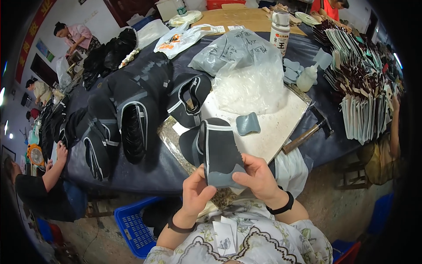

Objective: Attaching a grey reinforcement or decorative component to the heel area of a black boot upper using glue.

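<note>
Over the near edge of a pale work board (281, 123), I hold a black shoe upper (223, 147) with white edging and a grey patch at its near end. My left hand (196, 192) grips its left side, fingers partly hidden behind it. On the right side my right hand (259, 177) pinches the grey part, with the thumb on top. Just beyond the upper, a curved grey stiffener piece (248, 124) lies on the board. A second black upper (190, 99) stands open at the board's far left corner.
Nested black uppers (132, 110) fill the table's left side. A clear bag (248, 88), squeeze bottle (307, 78), thermos (280, 37) and hammer (310, 132) lie beyond or right. Stacked cut pieces (362, 97) line the right edge. A blue basket (134, 233) stands below left; other people work nearby.
</note>
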Motion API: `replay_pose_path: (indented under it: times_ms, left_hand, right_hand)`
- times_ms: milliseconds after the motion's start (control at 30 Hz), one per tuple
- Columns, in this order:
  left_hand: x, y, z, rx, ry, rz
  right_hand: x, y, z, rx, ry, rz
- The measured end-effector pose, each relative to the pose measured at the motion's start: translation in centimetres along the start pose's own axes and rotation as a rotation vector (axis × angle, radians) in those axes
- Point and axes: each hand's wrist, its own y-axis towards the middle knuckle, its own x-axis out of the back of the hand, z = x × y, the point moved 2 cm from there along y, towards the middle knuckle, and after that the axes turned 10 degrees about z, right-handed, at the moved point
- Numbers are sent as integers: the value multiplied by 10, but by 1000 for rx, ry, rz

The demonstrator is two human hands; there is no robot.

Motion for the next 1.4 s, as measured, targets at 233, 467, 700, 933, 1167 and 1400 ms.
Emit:
replay_pose_path:
  times_ms: [233,467,700,933,1167,1400]
  left_hand:
    - [8,-4,6,12,-56,-123]
    - [4,1,6,-16,-11,-128]
    - [-4,-1,4,-8,-157,-130]
    - [-15,2,3,-119,-171,-185]
    - [7,-7,9,-119,-80,-52]
    - [6,-3,-1,-54,28,-1]
  right_hand:
    - [24,-15,0,101,-86,-143]
    - [13,-12,-1,97,-252,-125]
    - [4,-7,-5,237,-88,-200]
    - [6,-13,-14,317,-105,-146]
    - [12,-10,4,144,75,23]
    - [15,-1,13,-61,-70,320]
